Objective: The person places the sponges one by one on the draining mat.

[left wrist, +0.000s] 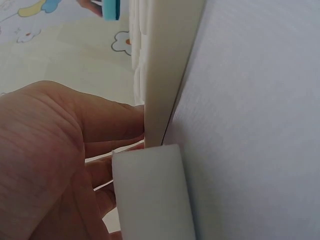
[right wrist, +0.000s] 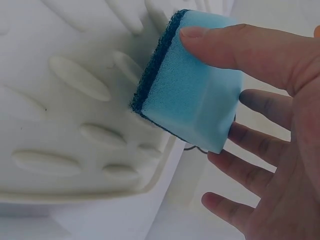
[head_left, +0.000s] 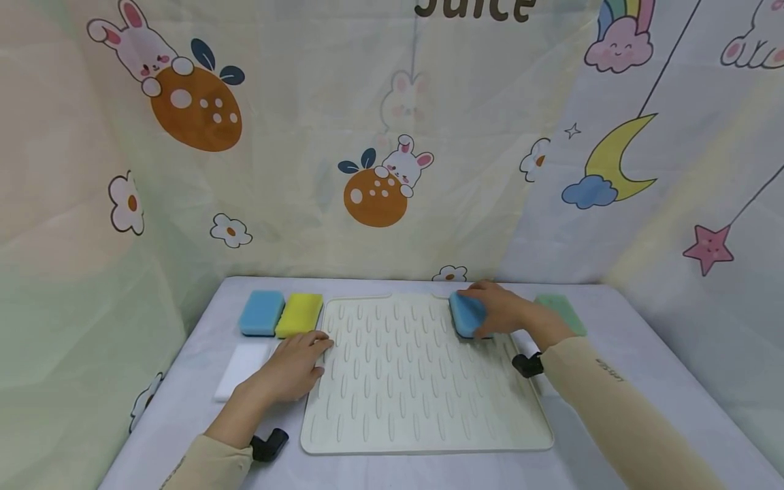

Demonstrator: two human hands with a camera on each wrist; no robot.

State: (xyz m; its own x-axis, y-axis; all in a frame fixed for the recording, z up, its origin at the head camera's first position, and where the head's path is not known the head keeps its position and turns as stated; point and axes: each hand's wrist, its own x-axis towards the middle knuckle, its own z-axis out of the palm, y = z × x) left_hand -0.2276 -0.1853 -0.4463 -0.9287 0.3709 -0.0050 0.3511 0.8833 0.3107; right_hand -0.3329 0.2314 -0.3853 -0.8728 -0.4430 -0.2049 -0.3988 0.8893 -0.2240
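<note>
My right hand (head_left: 505,309) grips a blue sponge (head_left: 467,314) over the upper right part of a white ribbed mat (head_left: 416,381). In the right wrist view the thumb and fingers pinch the sponge (right wrist: 192,80), its dark scrubbing side against or just above the mat (right wrist: 55,120). My left hand (head_left: 290,367) rests at the mat's left edge, its fingertips touching the rim. In the left wrist view the thumb of that hand (left wrist: 55,150) meets the mat's edge (left wrist: 167,65), with a white block (left wrist: 152,195) close beside the fingers.
Another blue sponge (head_left: 262,313) and a yellow sponge (head_left: 300,314) lie left of the mat's top corner. A white sponge or pad (head_left: 241,367) lies left of my left hand. A green pad (head_left: 562,311) is partly behind my right forearm. Printed cloth hangs behind the table.
</note>
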